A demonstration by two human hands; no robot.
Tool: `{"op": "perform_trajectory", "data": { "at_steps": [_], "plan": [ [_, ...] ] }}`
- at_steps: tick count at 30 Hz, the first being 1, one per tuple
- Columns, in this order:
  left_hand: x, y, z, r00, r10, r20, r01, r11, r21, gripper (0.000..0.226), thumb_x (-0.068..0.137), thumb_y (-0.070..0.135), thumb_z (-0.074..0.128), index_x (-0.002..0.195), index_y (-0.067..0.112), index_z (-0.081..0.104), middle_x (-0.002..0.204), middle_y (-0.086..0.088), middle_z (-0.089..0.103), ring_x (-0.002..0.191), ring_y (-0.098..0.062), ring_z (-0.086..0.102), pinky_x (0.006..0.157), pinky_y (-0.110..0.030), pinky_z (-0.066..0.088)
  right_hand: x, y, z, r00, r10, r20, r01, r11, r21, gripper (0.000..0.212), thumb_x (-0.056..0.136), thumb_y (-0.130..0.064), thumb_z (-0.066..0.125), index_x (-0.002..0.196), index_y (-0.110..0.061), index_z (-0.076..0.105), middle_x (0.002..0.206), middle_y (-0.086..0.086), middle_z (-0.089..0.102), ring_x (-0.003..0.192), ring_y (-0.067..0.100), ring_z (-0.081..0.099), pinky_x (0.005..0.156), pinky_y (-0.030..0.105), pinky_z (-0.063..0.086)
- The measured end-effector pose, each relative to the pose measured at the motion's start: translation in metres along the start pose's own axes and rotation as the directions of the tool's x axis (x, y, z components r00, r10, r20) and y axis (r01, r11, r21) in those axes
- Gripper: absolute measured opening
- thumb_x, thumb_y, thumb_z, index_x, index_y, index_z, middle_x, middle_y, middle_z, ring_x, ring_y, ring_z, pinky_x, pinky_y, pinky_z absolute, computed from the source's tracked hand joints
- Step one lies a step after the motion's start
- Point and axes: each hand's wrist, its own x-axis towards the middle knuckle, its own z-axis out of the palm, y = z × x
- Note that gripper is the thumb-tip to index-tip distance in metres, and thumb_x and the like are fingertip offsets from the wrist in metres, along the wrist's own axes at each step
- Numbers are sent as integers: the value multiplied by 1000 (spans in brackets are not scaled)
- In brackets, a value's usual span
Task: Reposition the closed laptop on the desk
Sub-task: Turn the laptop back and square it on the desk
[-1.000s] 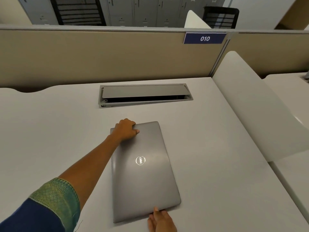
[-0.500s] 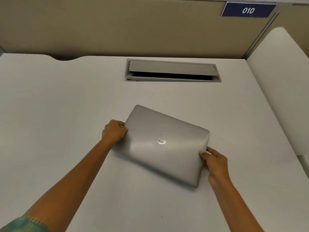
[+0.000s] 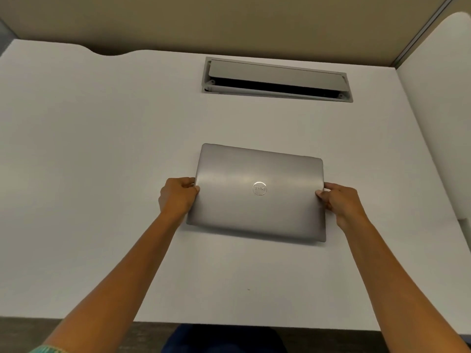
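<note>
A closed silver laptop [image 3: 257, 212] with a round logo on its lid lies on the white desk [image 3: 102, 149], its long sides running nearly left to right, slightly tilted. My left hand [image 3: 177, 197] grips its left short edge, thumb on the lid. On the opposite short edge, my right hand [image 3: 340, 202] holds it with the fingers curled around the rim. Whether the laptop rests flat or is slightly raised, I cannot tell.
A grey cable flap [image 3: 276, 79] is set into the desk behind the laptop, its lid partly raised. A beige partition wall [image 3: 229, 21] closes the back. A white side divider [image 3: 438, 98] rises on the right. The desk's front edge [image 3: 229, 323] is near me.
The laptop has been turned from lengthwise through a diagonal to nearly crosswise. My hands moved from its far and near corners to its left and right short edges. The view tilted down.
</note>
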Motion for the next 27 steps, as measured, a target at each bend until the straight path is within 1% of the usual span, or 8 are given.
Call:
{"op": "perform_trajectory", "data": {
  "at_steps": [3, 6, 14, 17, 19, 21, 25, 27],
  "plan": [
    [-3, -6, 0, 1000, -15, -2, 15, 1000, -19, 34, 86, 22, 65, 120, 17, 67, 114, -7, 72, 101, -30, 67, 95, -46, 53, 2, 2, -1, 1000, -8, -2, 8, 1000, -23, 42, 80, 0, 65, 121, -8, 63, 103, 11, 68, 95, 30, 64, 89, 37, 52],
    [-5, -12, 1, 1000, -23, -1, 23, 1000, -19, 34, 86, 23, 66, 119, 16, 67, 113, -8, 72, 99, -30, 67, 94, -47, 53, 4, 2, 1, 1000, -17, -3, 17, 999, -41, 40, 81, -1, 64, 121, -9, 64, 105, 10, 67, 91, 26, 63, 79, 31, 47],
    [-6, -21, 1, 999, -34, -9, 34, 999, -14, 33, 84, 25, 69, 116, 17, 69, 112, -7, 73, 98, -31, 68, 92, -49, 55, 8, 5, 4, 998, -49, -28, 47, 995, -88, 39, 80, -4, 65, 118, -11, 66, 106, 9, 69, 87, 24, 61, 71, 28, 45],
    [-5, -21, 2, 999, -29, -17, 29, 1000, -10, 33, 83, 25, 69, 116, 17, 69, 111, -7, 73, 97, -30, 68, 92, -48, 55, 9, 8, 5, 996, -72, -47, 65, 990, -123, 38, 79, -7, 66, 116, -13, 68, 112, 9, 70, 96, 27, 63, 82, 33, 50],
    [-4, -22, 1, 1000, -25, -15, 25, 1000, -13, 33, 83, 24, 70, 116, 17, 69, 111, -8, 73, 97, -30, 68, 91, -49, 55, 9, 10, 6, 996, -72, -54, 64, 989, -134, 38, 78, -7, 66, 116, -13, 68, 114, 10, 70, 102, 28, 64, 93, 37, 51],
    [-3, -22, 1, 1000, -19, -13, 19, 1000, -18, 34, 83, 25, 70, 117, 16, 69, 113, -9, 73, 97, -30, 68, 91, -49, 55, 9, 9, 7, 994, -82, -70, 71, 986, -153, 38, 78, -7, 66, 116, -13, 68, 115, 9, 70, 104, 28, 64, 97, 40, 50],
    [-9, -24, 4, 999, 18, -34, -18, 1000, 15, 34, 88, 24, 64, 121, 17, 67, 117, -7, 71, 104, -29, 66, 94, -39, 52, 5, 11, 10, 986, -139, -91, 115, 966, -230, 37, 82, -11, 63, 118, -12, 66, 112, 7, 69, 99, 25, 61, 94, 35, 49],
    [-17, -23, 8, 992, 109, -67, -101, 989, 108, 36, 91, 24, 58, 126, 18, 62, 125, -6, 66, 113, -28, 61, 93, -35, 47, 1, 14, 15, 963, -247, -106, 189, 903, -386, 33, 85, -15, 57, 116, -9, 66, 112, 13, 68, 103, 31, 60, 89, 36, 47]
  ]
}}
